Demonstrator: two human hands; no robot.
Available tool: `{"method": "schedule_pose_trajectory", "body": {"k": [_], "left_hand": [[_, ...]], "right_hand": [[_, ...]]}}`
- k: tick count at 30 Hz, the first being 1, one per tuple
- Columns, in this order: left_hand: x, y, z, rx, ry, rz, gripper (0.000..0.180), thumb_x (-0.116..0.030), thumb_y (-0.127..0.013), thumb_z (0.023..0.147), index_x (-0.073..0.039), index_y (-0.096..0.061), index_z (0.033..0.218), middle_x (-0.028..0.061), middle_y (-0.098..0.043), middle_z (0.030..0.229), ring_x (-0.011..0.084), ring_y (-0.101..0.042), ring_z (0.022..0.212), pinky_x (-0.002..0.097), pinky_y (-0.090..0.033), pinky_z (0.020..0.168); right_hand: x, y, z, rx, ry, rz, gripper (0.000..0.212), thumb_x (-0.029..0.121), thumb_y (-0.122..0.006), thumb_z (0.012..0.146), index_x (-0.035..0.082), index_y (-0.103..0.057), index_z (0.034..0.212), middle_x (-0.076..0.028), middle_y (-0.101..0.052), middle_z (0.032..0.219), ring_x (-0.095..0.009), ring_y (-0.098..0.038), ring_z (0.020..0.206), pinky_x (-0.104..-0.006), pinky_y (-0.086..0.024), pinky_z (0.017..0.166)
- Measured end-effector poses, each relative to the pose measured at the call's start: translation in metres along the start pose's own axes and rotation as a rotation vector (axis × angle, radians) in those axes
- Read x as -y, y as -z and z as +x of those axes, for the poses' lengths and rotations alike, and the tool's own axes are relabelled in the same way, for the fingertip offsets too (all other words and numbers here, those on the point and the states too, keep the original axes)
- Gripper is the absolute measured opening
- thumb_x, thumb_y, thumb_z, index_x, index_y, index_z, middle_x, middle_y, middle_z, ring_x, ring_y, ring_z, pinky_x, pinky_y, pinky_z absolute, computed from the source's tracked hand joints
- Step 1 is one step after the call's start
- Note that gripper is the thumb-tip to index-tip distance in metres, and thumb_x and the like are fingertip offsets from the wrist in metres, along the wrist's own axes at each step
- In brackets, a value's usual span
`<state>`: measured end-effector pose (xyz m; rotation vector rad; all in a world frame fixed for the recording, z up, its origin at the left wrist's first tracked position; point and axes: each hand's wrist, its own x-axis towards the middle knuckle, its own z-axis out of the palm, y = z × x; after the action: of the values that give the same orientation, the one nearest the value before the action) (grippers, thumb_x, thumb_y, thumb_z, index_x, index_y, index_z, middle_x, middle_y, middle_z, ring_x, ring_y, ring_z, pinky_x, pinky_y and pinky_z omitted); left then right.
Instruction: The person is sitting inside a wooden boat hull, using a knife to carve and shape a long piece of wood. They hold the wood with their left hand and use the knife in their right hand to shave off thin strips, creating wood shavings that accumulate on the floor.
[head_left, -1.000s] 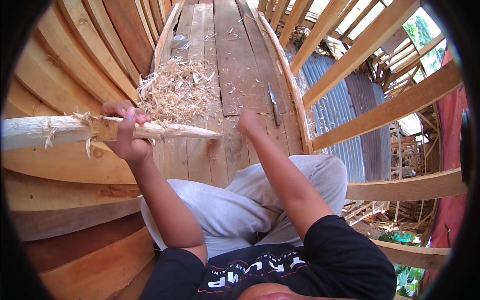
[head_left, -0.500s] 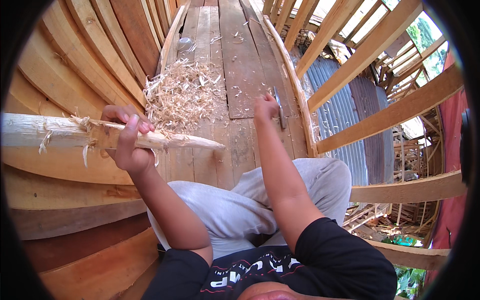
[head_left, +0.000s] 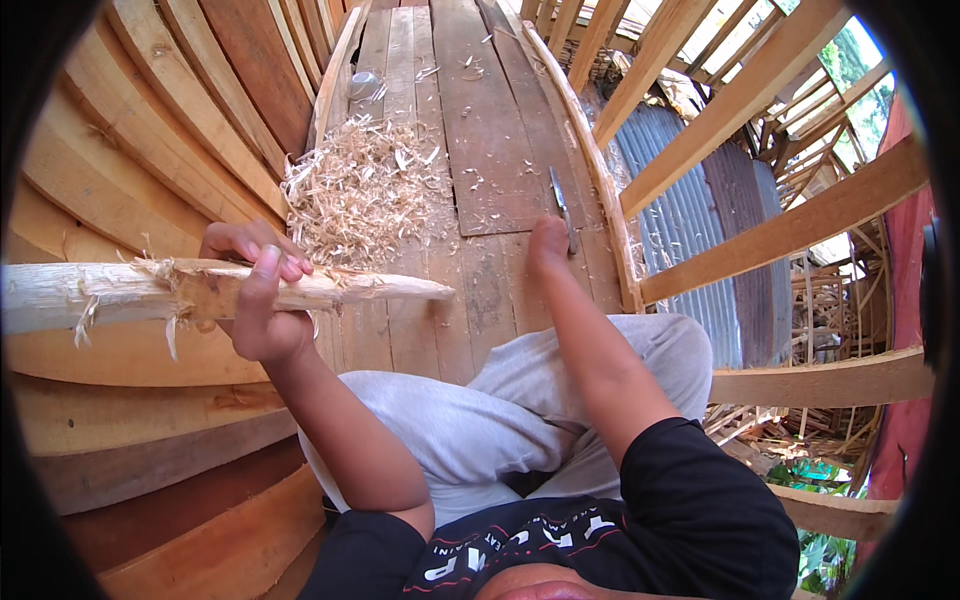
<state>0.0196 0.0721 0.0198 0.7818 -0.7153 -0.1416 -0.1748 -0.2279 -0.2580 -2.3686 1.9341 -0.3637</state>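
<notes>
1. Head view: our left hand (head_left: 262,312), fingers curled, clasps the pole (head_left: 375,285); steady holding seems best.
2. Same view: our right hand (head_left: 547,243) is at the knife (head_left: 558,190) on the floor (head_left: 490,300); fingers hidden, we cannot tell opening or hold. We should grasp only its handle (head_left: 572,242).

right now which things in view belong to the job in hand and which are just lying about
Likely part of the job:
- pale wooden pole, gripped by the left hand
- knife on the floorboards beside the right hand; contact unclear

Apparently just lying about:
- heap of shavings
- small clear container
- corrugated sheets, off to the right
</notes>
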Motion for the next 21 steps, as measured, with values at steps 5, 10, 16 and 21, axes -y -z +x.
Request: {"method": "schedule_pose_trajectory", "body": {"k": [5, 10, 16, 21], "left_hand": [[0.001, 0.003, 0.002, 0.011, -0.015, 0.003, 0.014, -0.004, -0.054, 0.074, -0.003, -0.043, 0.082, 0.005, -0.043, 0.064, 0.0116, -0.044, 0.054, 0.0254, -0.045, 0.053], [0.001, -0.001, 0.002, 0.036, -0.009, -0.006, 0.014, -0.005, -0.054, 0.074, -0.004, -0.043, 0.082, 0.0048, -0.043, 0.062, 0.0114, -0.044, 0.054, 0.0254, -0.044, 0.053], [-0.001, -0.002, 0.002, 0.017, -0.002, 0.012, 0.014, -0.005, -0.054, 0.074, -0.004, -0.042, 0.082, 0.0047, -0.043, 0.06, 0.0114, -0.044, 0.054, 0.0254, -0.044, 0.053], [0.001, 0.001, 0.001, 0.03, 0.003, 0.02, 0.014, -0.005, -0.054, 0.074, -0.004, -0.042, 0.083, 0.0054, -0.043, 0.061, 0.0118, -0.044, 0.054, 0.0256, -0.044, 0.054]], "right_hand": [[0.031, -0.002, 0.018, -0.14, 0.176, 0.485, 0.011, 0.003, -0.06, 0.076, 0.001, -0.071, 0.075, -0.02, -0.068, 0.078, -0.034, -0.067, 0.075, -0.0397, -0.054, 0.073], [0.053, -0.012, 0.008, -0.056, 0.289, 0.182, 0.011, 0.002, -0.059, 0.073, 0.001, -0.07, 0.073, -0.021, -0.066, 0.073, -0.033, -0.066, 0.074, -0.0395, -0.053, 0.072], [0.085, -0.016, -0.033, -0.109, 0.409, 0.224, 0.017, 0.006, -0.06, 0.076, -0.001, -0.071, 0.087, -0.019, -0.069, 0.082, -0.033, -0.067, 0.077, -0.0411, -0.053, 0.075], [0.122, 0.0, -0.009, 0.216, 0.34, 0.901, 0.028, 0.014, -0.061, 0.082, 0.0, -0.069, 0.104, -0.021, -0.07, 0.09, -0.032, -0.069, 0.085, -0.0381, -0.053, 0.08]]}}
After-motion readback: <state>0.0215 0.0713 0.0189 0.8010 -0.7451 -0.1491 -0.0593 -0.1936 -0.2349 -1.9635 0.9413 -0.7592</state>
